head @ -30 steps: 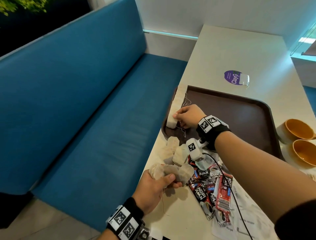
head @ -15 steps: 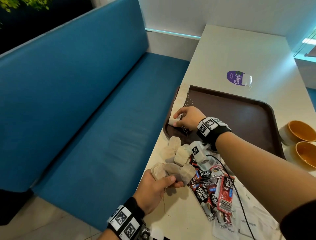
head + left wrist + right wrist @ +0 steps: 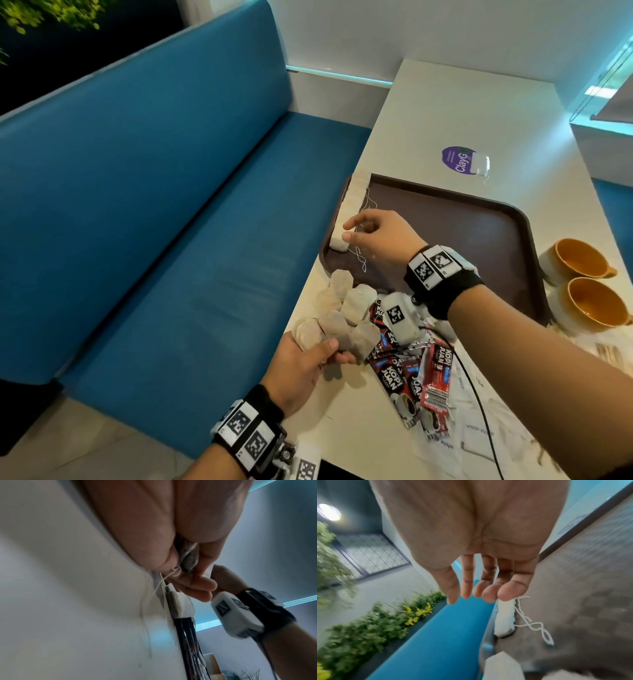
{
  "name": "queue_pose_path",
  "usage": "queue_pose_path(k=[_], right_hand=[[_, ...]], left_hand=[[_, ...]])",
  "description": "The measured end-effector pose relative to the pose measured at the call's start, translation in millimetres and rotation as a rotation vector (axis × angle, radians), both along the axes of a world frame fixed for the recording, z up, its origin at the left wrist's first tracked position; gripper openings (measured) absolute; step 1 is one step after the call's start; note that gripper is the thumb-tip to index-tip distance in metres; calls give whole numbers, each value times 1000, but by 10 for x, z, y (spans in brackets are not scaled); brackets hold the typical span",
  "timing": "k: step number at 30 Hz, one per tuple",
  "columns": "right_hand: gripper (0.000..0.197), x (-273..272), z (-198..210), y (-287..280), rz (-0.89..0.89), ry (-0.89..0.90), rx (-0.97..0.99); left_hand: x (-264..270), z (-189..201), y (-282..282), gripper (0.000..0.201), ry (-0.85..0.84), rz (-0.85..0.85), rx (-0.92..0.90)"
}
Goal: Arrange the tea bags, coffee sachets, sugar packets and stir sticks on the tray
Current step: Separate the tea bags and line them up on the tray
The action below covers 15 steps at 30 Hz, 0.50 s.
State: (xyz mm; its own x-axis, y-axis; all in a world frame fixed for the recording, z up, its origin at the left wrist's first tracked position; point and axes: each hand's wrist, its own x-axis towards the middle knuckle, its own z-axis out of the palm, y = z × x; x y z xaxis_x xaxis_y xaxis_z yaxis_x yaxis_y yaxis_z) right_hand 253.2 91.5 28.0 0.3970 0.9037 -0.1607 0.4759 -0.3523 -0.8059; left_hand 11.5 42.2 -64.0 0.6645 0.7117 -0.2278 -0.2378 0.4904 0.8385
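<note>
— Blue padded bench runs along the left edge of the pale, smooth tabletop. What sits on it?

— One dark brown tray, rectangular with rounded corners and a raised rim, lying at the tabletop's left edge. A row of tea bags, soft white paper pillows with thin strings, lines the tray's left rim; how many are in the row cannot be told.

— And the hands?

— The right hand hovers over the tray's near left corner, fingers loosely spread and holding nothing; the right wrist view shows the palm bare above the nearest bag and its looped string. Half a second ago its fingertips pressed on that bag; now they have lifted off it.

— The other one?

— The left hand at the tabletop's near left edge grips a bunch of crumpled brownish tea bags, thumb over them, about three showing, as it did before. The left wrist view shows strings trailing from the closed fingers.

— What else?

— Three or so loose tea bags lie between the hand and the tray's near rim. Glossy red and black coffee sachets, five or so, are heaped beside them. Two orange glazed cups stand off the tray's right rim, and one round purple sticker lies beyond its far rim
</note>
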Motion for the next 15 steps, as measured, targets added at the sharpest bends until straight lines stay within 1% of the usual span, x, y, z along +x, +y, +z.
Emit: queue_pose_path(k=[2,4,6,7,9,12,14,15], right_hand=[[14,-186,149,-305,25,113,39],[16,-367,232,-606,87,139,28],[24,-490,198,-834,134,138,-22],[28,-528,155,-920,134,135,-55],[31,-593,54,-1045,86,148,-103],[25,-669,-63,-1193,-2,250,-109],[18,-697,-111,-1270,-14,273,-115],[16,-707,-127,-1303,-14,279,-117]], left_hand=[[1,-2,-5,12,20,10,1],[1,28,-17,13,11,-4,-19],[14,67,-32,20,-10,-1,-44],[27,72,-37,25,-19,4,-50],[42,74,-45,27,-36,2,-52],[29,76,-51,22,-25,-35,-26],[15,111,-58,18,23,-63,-16],[10,128,-57,19,53,-73,-13]])
